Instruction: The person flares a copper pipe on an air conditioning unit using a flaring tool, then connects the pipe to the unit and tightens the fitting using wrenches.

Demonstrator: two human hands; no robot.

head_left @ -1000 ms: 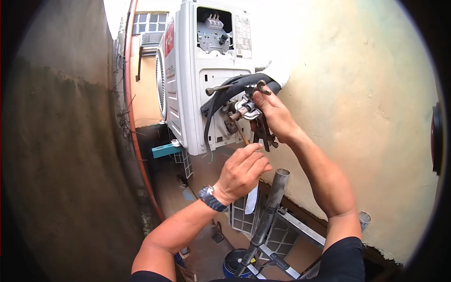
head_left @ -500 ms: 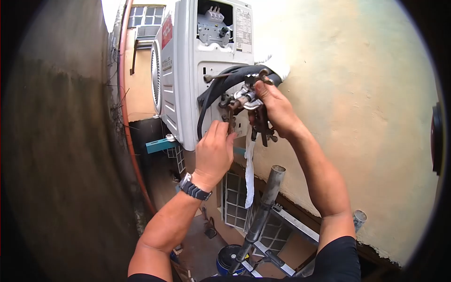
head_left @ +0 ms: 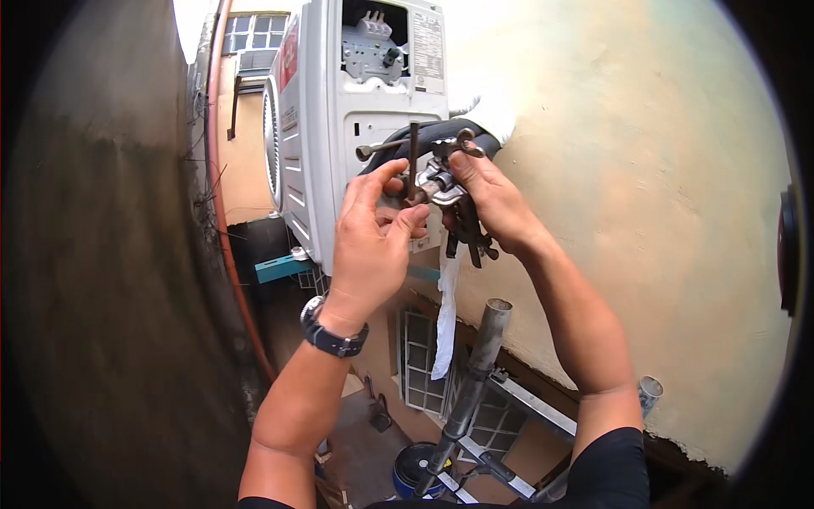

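Observation:
My right hand (head_left: 500, 199) is closed round a metal flaring tool (head_left: 443, 188), with its thumb near the wing nut at the top. The dark clamping bar (head_left: 465, 222) of the tool hangs below the yoke. My left hand (head_left: 373, 237), fingers and thumb apart, is at the turning handle (head_left: 413, 157), which stands nearly upright; whether a fingertip touches it I cannot tell. Behind the tool, black insulated pipe (head_left: 424, 133) curves across the side of a white outdoor air-conditioner unit (head_left: 394, 106). The pipe's end in the tool is hidden.
The unit's wiring opening (head_left: 373, 51) is uncovered. A white strip (head_left: 445, 327) dangles below the tool. Scaffold tubing (head_left: 487, 348) rises below my hands, near a blue-black bucket (head_left: 415, 467). A plastered wall (head_left: 644, 212) lies right, a dark wall (head_left: 110, 254) left.
My left hand has moved up and its fingers have spread from the handle. The handle has turned from pointing down to nearly upright. My right hand still holds the flaring tool.

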